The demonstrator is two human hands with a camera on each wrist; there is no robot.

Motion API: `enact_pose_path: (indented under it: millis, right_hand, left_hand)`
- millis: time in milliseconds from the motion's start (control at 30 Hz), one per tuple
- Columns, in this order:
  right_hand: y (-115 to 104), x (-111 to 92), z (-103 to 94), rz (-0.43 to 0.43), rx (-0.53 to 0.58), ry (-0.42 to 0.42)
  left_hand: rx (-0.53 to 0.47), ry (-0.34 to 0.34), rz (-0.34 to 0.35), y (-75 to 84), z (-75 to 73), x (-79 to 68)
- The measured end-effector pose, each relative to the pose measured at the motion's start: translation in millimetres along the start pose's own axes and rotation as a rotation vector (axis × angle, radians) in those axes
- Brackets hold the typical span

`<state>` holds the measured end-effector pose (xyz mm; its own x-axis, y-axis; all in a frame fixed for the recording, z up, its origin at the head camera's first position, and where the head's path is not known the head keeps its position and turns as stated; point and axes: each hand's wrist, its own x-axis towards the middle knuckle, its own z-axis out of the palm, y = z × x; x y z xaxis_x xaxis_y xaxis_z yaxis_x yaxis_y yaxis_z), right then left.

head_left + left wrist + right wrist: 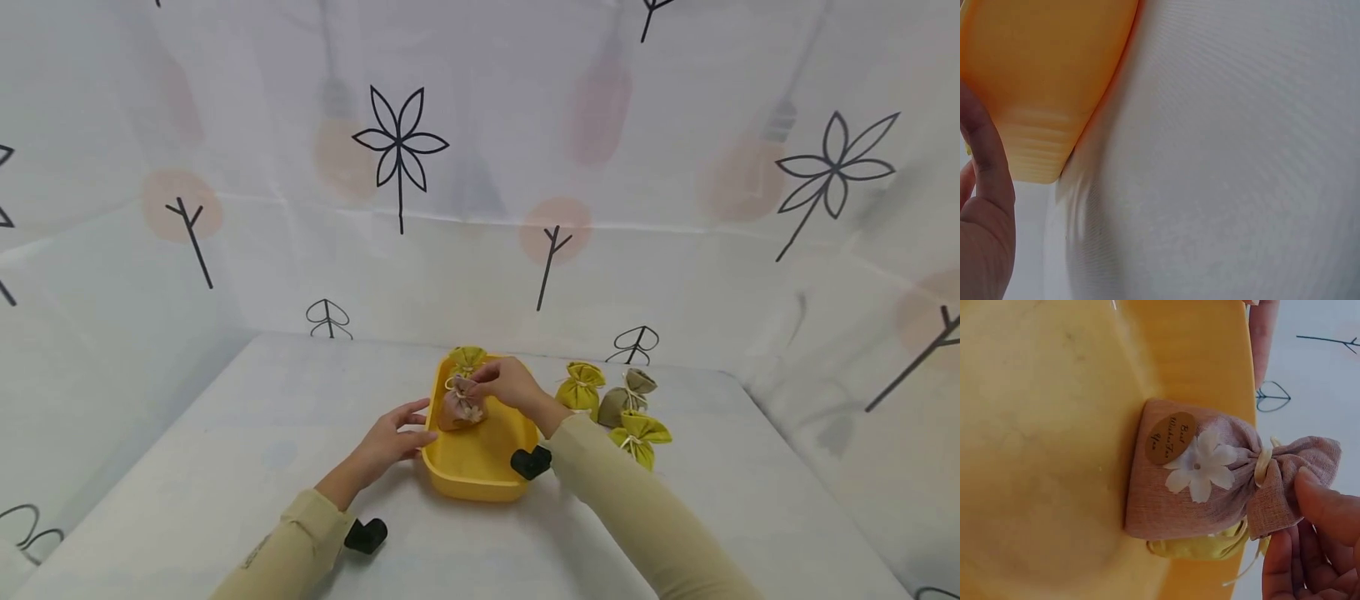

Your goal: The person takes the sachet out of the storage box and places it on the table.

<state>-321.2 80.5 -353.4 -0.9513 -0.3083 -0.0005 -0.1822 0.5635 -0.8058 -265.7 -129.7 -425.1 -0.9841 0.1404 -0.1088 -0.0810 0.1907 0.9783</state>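
My right hand pinches the gathered top of a dusty-pink drawstring pouch between thumb and fingers. The pouch bears a white fabric flower and a brown oval label, and stands inside a yellow plastic tray near its left wall. Behind it in the tray sits a yellow-green pouch, partly hidden. My left hand is at the tray's left side, fingers extended along the outer wall and thumb at the rim. In the left wrist view, its fingers overlap the tray's wall.
Right of the tray, beyond my right forearm, stand a yellow-green pouch, a grey-green pouch and another yellow-green pouch. A white cloth covers the table. A patterned white curtain rises behind it.
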Motion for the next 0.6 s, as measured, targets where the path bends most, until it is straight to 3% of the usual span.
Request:
enact_pose_path:
  millis: [133,267,367,500,600]
  right_hand:
    - [-1.3,0.7,-0.4,0.021,0.013,0.024]
    - [-1.6,1.3,-0.3,0.031,0.029,0.052]
    - [-2.2,1.1,0.2,0.031,0.03,0.067]
    - [-4.6,-2.4,-0.3,0.027,0.059,0.067]
    - [-7.5,-7.1,-1.7,0.019,0.094,0.056]
  left_hand:
    - [0.004,0.005,-0.003,-0.1,0.7,0.0]
    - [0.006,0.001,0.004,14.6,2.6,-12.6]
    - [0.004,0.0,0.005,16.9,3.3,-14.1]
    - [-0.003,0.006,0.0,1.8,1.8,-0.1]
    - [-0.006,0.006,0.002,-2.0,1.1,2.3]
